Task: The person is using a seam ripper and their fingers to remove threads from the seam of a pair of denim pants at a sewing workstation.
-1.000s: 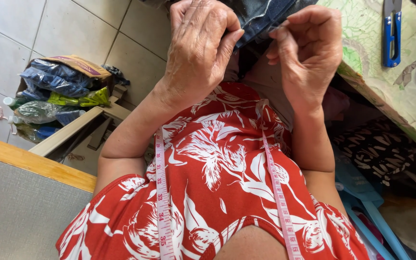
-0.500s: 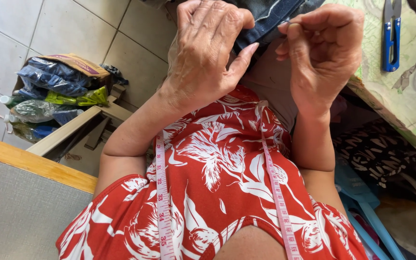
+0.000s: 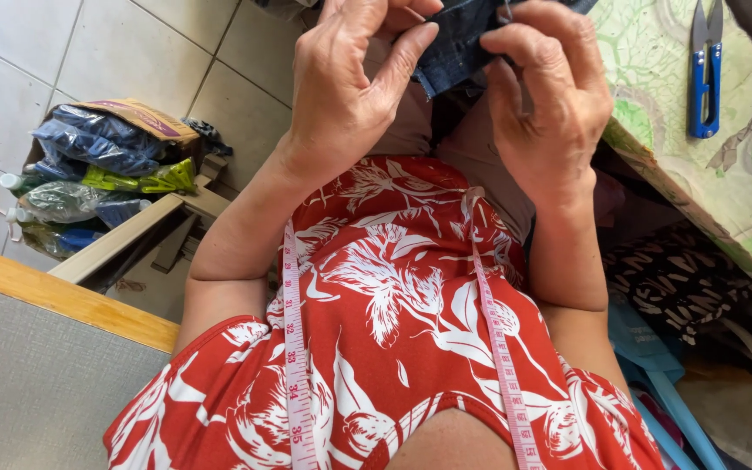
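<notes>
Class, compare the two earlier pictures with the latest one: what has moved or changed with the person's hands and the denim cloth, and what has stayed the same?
Both hands have drifted slightly up the picture. The right hand has curled its fingers more tightly over the dark denim cloth; the left hand keeps its thumb pressed on the edge. Nothing was let go. The pink measuring tape and the blue thread snips on the patterned table are unchanged.

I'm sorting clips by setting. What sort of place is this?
Probably a home sewing or tailoring corner: a pink measuring tape hangs over the person's front, blue thread snips lie on the table, and both hands pinch dark denim fabric.
</notes>
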